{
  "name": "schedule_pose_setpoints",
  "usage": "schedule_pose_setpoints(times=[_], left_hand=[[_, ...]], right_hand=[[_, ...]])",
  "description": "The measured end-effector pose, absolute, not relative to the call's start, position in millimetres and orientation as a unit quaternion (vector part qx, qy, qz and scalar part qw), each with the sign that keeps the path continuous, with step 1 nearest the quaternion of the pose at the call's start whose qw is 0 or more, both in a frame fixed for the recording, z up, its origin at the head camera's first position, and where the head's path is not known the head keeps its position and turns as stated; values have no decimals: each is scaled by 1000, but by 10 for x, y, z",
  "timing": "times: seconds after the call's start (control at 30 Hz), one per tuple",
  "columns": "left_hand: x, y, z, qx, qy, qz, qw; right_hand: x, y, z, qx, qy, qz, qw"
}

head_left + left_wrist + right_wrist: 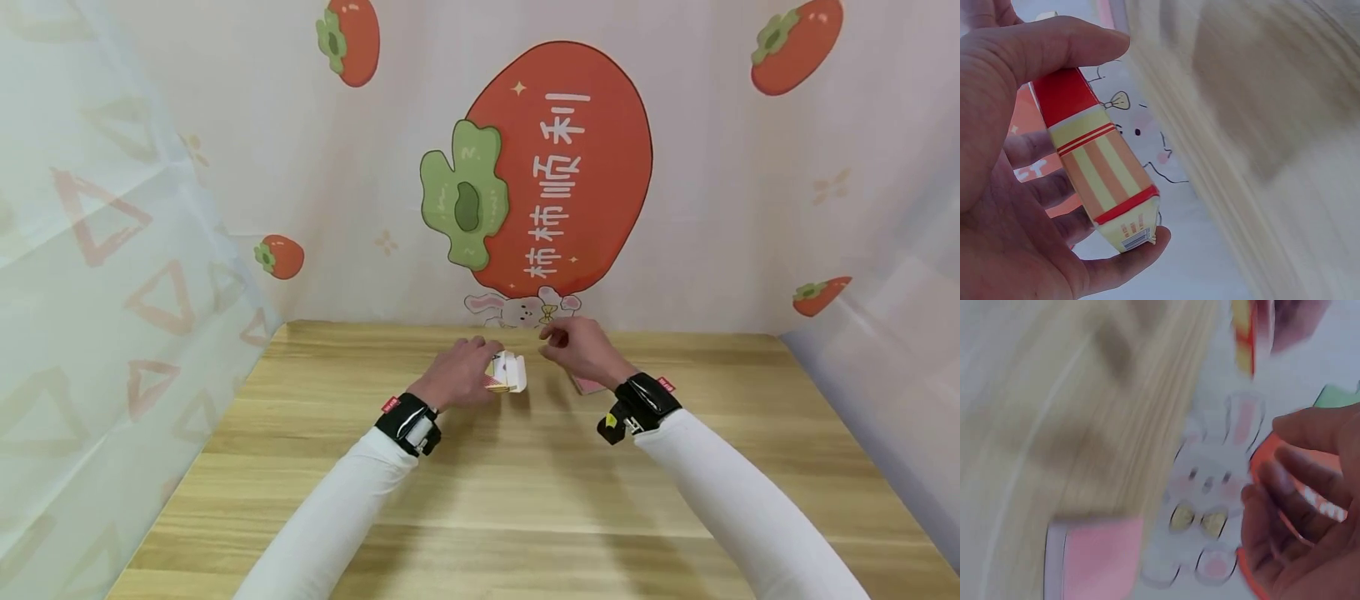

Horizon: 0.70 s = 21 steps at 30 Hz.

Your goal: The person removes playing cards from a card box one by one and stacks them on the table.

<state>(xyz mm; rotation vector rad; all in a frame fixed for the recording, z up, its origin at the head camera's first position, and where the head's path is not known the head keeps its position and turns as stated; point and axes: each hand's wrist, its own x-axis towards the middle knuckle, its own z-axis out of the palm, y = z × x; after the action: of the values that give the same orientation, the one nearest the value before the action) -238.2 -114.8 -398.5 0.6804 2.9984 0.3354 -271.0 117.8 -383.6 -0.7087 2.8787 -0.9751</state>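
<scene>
My left hand grips a small cardboard box between the thumb and fingers, its little finger under the lower end. Red and yellow bands, peach stripes and a barcode show on the box's side in the left wrist view. In the head view the end facing right has its white flap folded out. To the right of the box my right hand is raised over the table with fingers loosely bent and nothing between them. Below it lies a flat pink block with a pale edge, partly covered by the hand in the head view.
The wood-grain table ends at a back wall hung with a cloth printed with persimmons and a rabbit. Another cloth with triangles hangs on the left. Each wrist wears a black strap with a camera.
</scene>
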Motion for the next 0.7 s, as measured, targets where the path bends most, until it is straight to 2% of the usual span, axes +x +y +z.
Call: schedule_pose_setpoints(times=[0.27, 0.53, 0.7], left_hand=[[-2410, -1045, -3900, 216, 970, 114, 19], [-2382, -960, -3939, 240, 963, 119, 12], [-2378, -913, -3936, 250, 961, 117, 5]], right_hand=[[-2564, 976, -3781, -264, 903, -336, 43], [-2527, 1021, -3890, -204, 916, -337, 75], [-2518, 1062, -3935, -177, 918, -347, 73]])
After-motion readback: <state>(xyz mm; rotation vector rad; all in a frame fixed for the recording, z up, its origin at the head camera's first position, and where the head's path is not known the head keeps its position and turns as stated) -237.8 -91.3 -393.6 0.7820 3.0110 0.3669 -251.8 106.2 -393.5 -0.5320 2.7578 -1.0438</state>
